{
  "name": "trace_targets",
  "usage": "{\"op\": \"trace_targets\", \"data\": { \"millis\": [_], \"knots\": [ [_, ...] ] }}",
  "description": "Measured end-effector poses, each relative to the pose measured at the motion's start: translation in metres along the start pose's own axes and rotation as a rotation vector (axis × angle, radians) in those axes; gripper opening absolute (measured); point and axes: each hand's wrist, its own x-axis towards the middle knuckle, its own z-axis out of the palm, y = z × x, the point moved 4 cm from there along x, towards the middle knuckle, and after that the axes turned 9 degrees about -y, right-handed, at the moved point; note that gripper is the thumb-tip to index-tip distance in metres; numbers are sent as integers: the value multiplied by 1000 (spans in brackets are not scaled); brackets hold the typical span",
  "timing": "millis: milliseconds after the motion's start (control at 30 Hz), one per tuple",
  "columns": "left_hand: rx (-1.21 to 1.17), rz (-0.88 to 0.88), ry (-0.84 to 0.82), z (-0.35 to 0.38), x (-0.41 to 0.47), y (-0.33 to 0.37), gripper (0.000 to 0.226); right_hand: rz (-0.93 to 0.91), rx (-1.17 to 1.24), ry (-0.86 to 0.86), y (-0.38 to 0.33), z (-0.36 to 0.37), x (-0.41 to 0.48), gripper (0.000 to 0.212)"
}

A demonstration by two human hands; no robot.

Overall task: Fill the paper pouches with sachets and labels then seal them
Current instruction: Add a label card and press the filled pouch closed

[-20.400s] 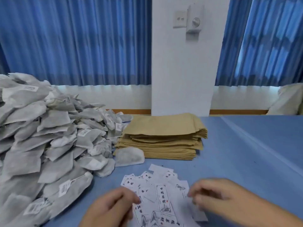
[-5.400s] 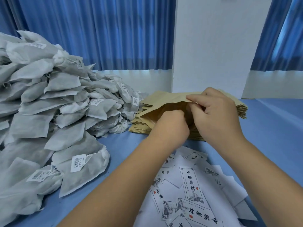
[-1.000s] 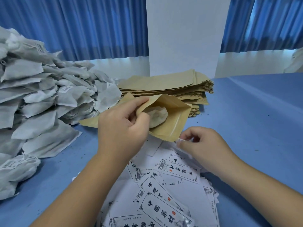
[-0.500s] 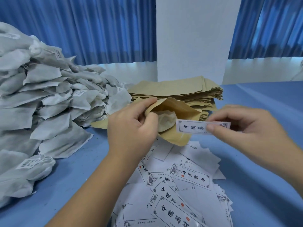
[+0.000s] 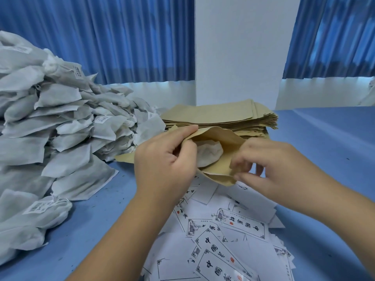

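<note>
Brown kraft paper pouch (image 5: 219, 138): held just above the blue table (image 5: 324, 142), mouth open toward the camera, in front of the stack of flat brown pouches (image 5: 223, 116)
Left hand (image 5: 162, 159): pinches the pouch's upper lip between thumb and fingers, spreading the mouth
Right hand (image 5: 269, 165): fingers curled at the lower lip and blurred; I cannot tell whether they grip anything
Done: one white fabric sachet (image 5: 209, 154) lies inside
Left to do: no label shows inside and the mouth is unsealed; the heap of grey-white sachets (image 5: 60, 138) and the scattered printed white labels (image 5: 233, 236) suggest many pouches remain
Change: half a second earlier the right hand held a label out beside the mouth; now it is at the mouth and no label shows, probably slipped in or hidden
</note>
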Motion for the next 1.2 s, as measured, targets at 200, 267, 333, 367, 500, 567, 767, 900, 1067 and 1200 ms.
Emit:
{"op": "trace_targets", "data": {
  "millis": [200, 267, 333, 367, 500, 567, 767, 900, 1067, 1200],
  "knots": [
    [35, 42, 0, 0, 0, 5, 32, -72, -316, 35, -18, 12, 4, 13],
    [51, 59, -8, 1, -2, 6, 32, -20, -408, -25, -19, 21, 13, 6],
    [57, 75, -12, 2, -2, 6, 31, 64, -444, -83, -15, 22, 21, 16],
    [56, 79, -9, 2, -2, 6, 31, 84, -445, -104, -14, 22, 25, 18],
    [59, 105, -3, 2, -2, 8, 30, 49, -332, -169, -23, 21, 36, 13],
    [70, 116, -12, 3, -2, 9, 30, 41, -268, -179, -25, 20, 35, 18],
    [70, 84, -7, 0, -1, 7, 30, 25, -232, -239, -18, 15, 22, 12],
    [81, 87, 3, -1, 0, 6, 30, 67, -314, -194, -8, 18, 19, 41],
    [71, 79, -8, -1, -1, 6, 30, 73, -454, -18, -9, 26, 22, 27],
    [47, 52, -3, -2, 0, 5, 31, 151, -353, 127, -7, 21, 20, 20]
  ]
}}
